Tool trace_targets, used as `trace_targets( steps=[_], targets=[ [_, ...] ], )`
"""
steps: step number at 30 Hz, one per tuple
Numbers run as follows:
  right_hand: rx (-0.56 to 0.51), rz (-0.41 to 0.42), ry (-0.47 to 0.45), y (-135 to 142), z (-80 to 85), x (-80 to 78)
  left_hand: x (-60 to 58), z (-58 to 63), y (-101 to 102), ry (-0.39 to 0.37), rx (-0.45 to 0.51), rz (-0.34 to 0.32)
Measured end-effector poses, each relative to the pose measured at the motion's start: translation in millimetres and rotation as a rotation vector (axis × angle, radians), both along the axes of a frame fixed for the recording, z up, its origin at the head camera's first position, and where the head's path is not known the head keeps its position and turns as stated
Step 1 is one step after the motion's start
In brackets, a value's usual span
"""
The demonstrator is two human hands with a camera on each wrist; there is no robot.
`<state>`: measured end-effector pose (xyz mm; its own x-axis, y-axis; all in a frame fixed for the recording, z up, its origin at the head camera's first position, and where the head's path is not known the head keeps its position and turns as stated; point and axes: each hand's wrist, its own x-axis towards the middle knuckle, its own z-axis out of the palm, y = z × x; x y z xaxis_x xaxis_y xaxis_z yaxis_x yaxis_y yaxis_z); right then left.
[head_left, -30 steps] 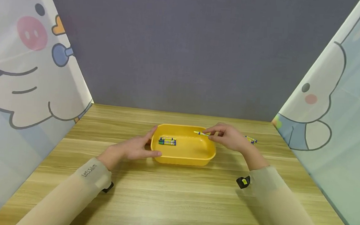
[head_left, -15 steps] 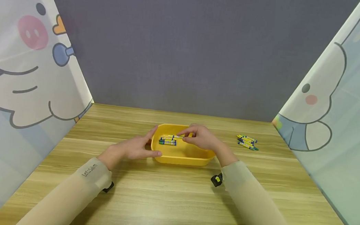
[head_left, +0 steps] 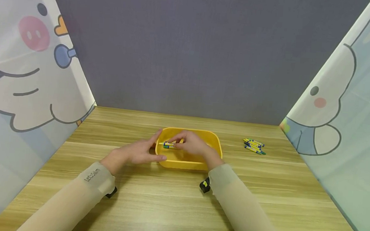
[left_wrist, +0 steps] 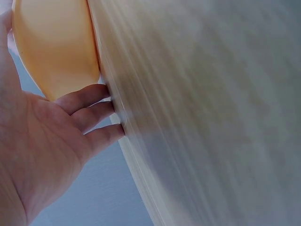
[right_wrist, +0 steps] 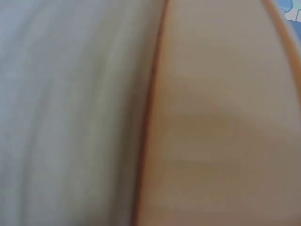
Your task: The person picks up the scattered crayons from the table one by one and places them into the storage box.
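Observation:
A yellow plastic basket point(head_left: 188, 165) stands on the wooden table. My left hand point(head_left: 139, 152) rests against its left end, thumb and fingers spread along the outside; in the left wrist view several fingertips touch the table beside the basket wall point(left_wrist: 59, 42). Inside the basket, my right hand point(head_left: 192, 143) pinches a yellow-wrapped crayon point(head_left: 164, 143) between thumb and fingers. Just nearer lies a green crayon point(head_left: 166, 147), partly covered by the right fingers. Another crayon seen there earlier is hidden now. The right wrist view shows only blurred table and basket wall point(right_wrist: 216, 117), no hand.
Several more crayons point(head_left: 254, 146) lie in a loose pile on the table, right of the basket. A dark grey panel point(head_left: 188, 55) rises behind the table point(head_left: 154, 205). Cartoon-printed sheets point(head_left: 31, 81) flank it on both sides.
My right hand has carried its crayon leftward from above the basket's far right rim down to the crayons at the left end. The left hand and basket have stayed put.

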<state>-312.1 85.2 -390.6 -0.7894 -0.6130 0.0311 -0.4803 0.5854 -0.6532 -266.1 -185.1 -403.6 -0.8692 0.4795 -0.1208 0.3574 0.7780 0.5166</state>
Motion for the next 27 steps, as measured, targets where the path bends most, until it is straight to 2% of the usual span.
trace_targets(
  steps=[9,16,27],
  targets=[
    [-0.028,-0.058,0.001,-0.3,-13.6,-7.6,-1.6,0.9,1.5,-0.002,0.012,-0.005],
    [0.026,-0.023,-0.031,-3.4,-17.5,-9.6,-0.3,0.7,-0.3,-0.009,0.016,-0.006],
    [0.081,-0.056,-0.025,-5.0,-20.2,-6.9,-1.5,-0.1,0.1,-0.005,0.021,-0.016]
  ],
)
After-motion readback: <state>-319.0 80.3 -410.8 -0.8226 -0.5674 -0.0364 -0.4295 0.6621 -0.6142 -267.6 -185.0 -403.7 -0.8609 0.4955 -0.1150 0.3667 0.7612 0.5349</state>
